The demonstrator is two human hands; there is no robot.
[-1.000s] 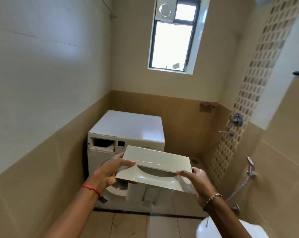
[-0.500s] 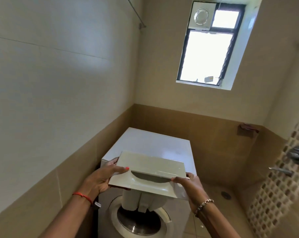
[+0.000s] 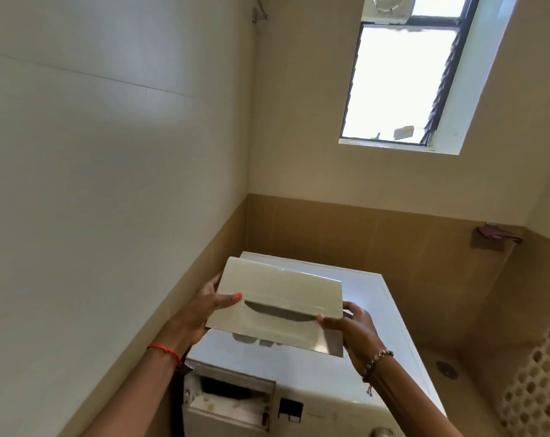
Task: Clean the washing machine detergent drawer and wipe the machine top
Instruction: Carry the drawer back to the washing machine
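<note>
Head view: our left hand [image 3: 201,313] and right hand [image 3: 355,329] clamp the detergent drawer [image 3: 276,294]; a loose pinch could drop it.

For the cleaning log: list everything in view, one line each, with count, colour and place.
detergent drawer: one, cream, held over the machine top
washing machine: one, white, in the corner by the left wall
drawer slot: one, dark and open, machine front, upper left
window: one, dark frame, high on the far wall
exhaust fan: one, white, at the window's top, partly cut off
floor drain: one, grey, floor right of the machine
dark red item: one, on the right wall; unclear what it is
left hand: grips the drawer's left edge; red thread on wrist
right hand: grips the drawer's right edge; bead bracelet on wrist
</note>
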